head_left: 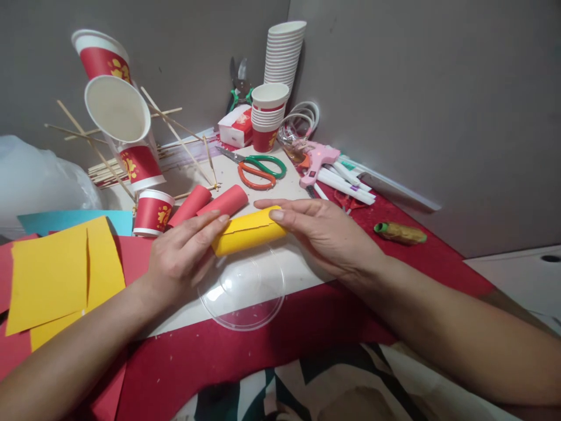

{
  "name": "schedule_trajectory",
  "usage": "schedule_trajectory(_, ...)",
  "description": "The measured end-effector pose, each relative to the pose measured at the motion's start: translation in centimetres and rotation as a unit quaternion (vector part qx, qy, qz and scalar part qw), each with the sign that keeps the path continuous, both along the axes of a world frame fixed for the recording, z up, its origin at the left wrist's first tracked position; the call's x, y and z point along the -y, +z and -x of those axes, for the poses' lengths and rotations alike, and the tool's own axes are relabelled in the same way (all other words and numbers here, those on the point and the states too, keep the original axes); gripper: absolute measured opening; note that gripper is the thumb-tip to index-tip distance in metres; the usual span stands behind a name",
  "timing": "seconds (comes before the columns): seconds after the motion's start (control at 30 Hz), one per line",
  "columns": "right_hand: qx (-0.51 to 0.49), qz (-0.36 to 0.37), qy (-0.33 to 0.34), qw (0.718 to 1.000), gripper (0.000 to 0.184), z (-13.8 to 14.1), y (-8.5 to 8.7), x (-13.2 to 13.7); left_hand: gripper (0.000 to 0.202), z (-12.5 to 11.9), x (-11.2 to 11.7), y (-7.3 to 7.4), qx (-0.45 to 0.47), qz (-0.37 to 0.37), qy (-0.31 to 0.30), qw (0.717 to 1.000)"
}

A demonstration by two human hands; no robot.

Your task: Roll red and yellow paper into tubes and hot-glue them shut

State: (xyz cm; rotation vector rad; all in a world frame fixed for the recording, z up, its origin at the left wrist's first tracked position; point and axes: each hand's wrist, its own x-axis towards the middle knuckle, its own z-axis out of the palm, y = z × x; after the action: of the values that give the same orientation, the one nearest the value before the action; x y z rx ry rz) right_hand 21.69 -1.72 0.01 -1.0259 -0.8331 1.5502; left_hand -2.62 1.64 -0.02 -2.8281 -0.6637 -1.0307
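Observation:
A yellow paper tube [248,233] with a lengthwise seam on its upper side is held level between both hands. My left hand [184,248] grips its left end, with the fingers over the top. At the other end, my right hand [322,231] pinches the tube with the thumb on top and fingers behind. Beneath it lies a clear round plastic lid [245,298]. Two red paper tubes, one nearer the middle [228,200] and one to its left [193,204], rest just behind my left hand.
Yellow paper sheets [48,278] lie at the left. Paper cups [142,166] are stacked among wooden sticks [83,131]. Farther back are scissors [260,171], a cup stack [284,52] and pruning shears [240,85]. A pink glue gun [319,159], glue sticks [346,182] and a thread spool [400,233] lie right.

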Motion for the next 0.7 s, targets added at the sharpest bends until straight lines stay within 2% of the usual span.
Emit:
schedule_trajectory(0.07,0.005,-0.008,-0.03,1.0,0.028,-0.1,0.1,-0.2,0.055,0.0,0.3,0.1,0.046,0.047,0.03,0.997)
schedule_trajectory(0.13,0.007,-0.016,-0.057,0.998,0.027,-0.2,0.2,-0.3,0.048,-0.1,0.7,0.3,0.129,0.112,0.071,0.983)
schedule_trajectory(0.23,-0.003,-0.03,-0.072,0.997,0.025,-0.1,0.2,-0.3,0.026,-0.6,1.2,0.9,0.227,0.263,0.1,0.932)
schedule_trajectory(0.37,-0.012,-0.04,-0.063,0.997,0.021,0.2,-0.1,-0.1,0.016,-1.5,1.3,1.5,0.254,0.453,0.048,0.853)
schedule_trajectory(0.5,-0.033,-0.026,-0.026,0.999,0.021,0.4,-0.2,0.1,0.019,-1.7,1.4,1.5,0.243,0.549,0.024,0.799)
schedule_trajectory(0.6,-0.05,-0.019,0.0,0.999,0.02,0.6,-0.2,0.1,0.023,-1.8,1.4,1.4,0.232,0.621,-0.005,0.748)
schedule_trajectory(0.7,-0.045,-0.018,-0.012,0.999,0.014,0.6,-0.3,0.0,0.025,-1.8,1.3,1.4,0.246,0.666,-0.011,0.705)
